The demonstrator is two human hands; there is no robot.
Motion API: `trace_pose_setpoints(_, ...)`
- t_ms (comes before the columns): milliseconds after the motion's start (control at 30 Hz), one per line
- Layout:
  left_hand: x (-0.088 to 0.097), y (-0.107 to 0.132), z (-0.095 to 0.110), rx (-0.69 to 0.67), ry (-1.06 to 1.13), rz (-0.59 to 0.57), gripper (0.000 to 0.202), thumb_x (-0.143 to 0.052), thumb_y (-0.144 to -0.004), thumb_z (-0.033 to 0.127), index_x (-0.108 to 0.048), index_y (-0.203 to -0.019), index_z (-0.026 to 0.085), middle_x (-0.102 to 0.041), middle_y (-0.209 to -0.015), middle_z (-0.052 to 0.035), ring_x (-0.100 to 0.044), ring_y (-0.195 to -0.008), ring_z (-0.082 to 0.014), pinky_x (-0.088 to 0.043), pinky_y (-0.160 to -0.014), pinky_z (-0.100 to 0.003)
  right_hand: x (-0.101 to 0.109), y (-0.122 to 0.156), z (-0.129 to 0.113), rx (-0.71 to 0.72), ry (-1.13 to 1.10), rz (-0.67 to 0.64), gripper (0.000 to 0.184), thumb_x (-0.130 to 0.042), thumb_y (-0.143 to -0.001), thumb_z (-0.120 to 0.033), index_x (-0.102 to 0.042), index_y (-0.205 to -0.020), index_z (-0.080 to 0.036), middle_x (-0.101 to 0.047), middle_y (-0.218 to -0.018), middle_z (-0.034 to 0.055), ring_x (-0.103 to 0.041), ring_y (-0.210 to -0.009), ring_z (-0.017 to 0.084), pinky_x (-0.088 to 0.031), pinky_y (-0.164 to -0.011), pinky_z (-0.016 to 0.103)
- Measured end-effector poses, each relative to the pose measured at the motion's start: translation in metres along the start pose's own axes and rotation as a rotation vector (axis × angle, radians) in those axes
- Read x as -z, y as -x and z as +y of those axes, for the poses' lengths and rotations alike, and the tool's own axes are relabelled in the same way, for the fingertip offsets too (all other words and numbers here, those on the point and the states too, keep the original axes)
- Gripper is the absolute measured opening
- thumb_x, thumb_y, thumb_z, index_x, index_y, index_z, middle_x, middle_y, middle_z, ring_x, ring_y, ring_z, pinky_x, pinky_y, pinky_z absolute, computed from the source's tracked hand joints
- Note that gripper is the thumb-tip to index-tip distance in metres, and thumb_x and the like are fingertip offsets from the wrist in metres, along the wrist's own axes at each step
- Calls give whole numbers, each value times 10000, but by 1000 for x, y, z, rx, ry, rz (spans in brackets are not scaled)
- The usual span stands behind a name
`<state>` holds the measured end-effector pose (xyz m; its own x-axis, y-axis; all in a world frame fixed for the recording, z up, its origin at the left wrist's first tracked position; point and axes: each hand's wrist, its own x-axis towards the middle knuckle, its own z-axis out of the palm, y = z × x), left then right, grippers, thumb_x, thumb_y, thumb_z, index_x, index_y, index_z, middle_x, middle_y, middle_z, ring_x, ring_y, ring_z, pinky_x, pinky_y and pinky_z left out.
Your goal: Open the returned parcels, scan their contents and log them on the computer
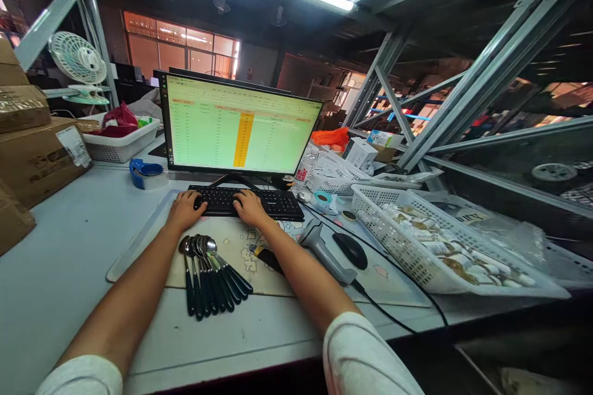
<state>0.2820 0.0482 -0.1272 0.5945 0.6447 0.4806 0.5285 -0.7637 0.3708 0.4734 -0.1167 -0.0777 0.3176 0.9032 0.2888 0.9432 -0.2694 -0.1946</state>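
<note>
Both hands rest on a black keyboard in front of a monitor that shows a spreadsheet with one orange column. My left hand lies over the left end of the keys, fingers spread. Over the middle keys is my right hand, its fingers stretched out and holding nothing. Between my forearms, a fanned bunch of spoons with dark handles lies partly on a patterned desk mat. A yellow and black tool sits partly hidden under my right forearm.
Right of my forearm lie a grey barcode scanner and a black mouse, with cables. A white basket of small packed items stands further right. At left are a tape dispenser, cardboard boxes and a fan.
</note>
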Motion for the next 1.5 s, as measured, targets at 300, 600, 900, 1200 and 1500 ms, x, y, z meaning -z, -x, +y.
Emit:
trace_pose_setpoints(300,2,0,5,10,-63,-125,673,-484,-965,637,-534,-1506,241,-396,-1652,-87,-295,-1524,-397,-329,-1207,-601,8,21,48,-156,18,11,457,-438,-1018,-300,-610,-1411,-143,-564,-1476,150,-510,-1370,287,-402,-1159,440)
trace_pose_setpoints(600,1,-1,3,-10,-61,-117,681,-490,-967,641,-536,-1505,224,-397,-1649,-104,-306,-1514,-392,-321,-1216,-586,-1,10,36,-32,27,-52,503,-469,-969,-266,-586,-1447,-161,-515,-1538,136,-420,-1445,297,-340,-1208,483)
trace_pose_setpoints(900,2,-1,3,-8,-41,-124,690,-490,-969,639,-528,-1512,215,-395,-1650,-100,-300,-1517,-387,-323,-1215,-590,-3,-5,23,-46,35,-90,452,-454,-965,-259,-655,-1355,-151,-435,-1613,137,-304,-1523,351,-305,-1223,565)
trace_pose_setpoints(1200,0,-1,2,-11,-16,-83,654,-535,-961,603,-552,-1481,207,-436,-1620,-106,-324,-1493,-382,-322,-1217,-561,-14,-4,-5,130,-25,-40,499,-448,-979,-286,-590,-1447,-195,-420,-1622,125,-276,-1541,320,-289,-1236,546)
trace_pose_setpoints(1500,2,0,3,-42,26,-53,632,-641,-909,584,-597,-1410,202,-497,-1567,-99,-366,-1461,-354,-341,-1213,-513,-18,-4,-24,132,-19,-93,546,-428,-987,-280,-518,-1522,-219,-381,-1649,116,-243,-1557,345,-261,-1236,595)
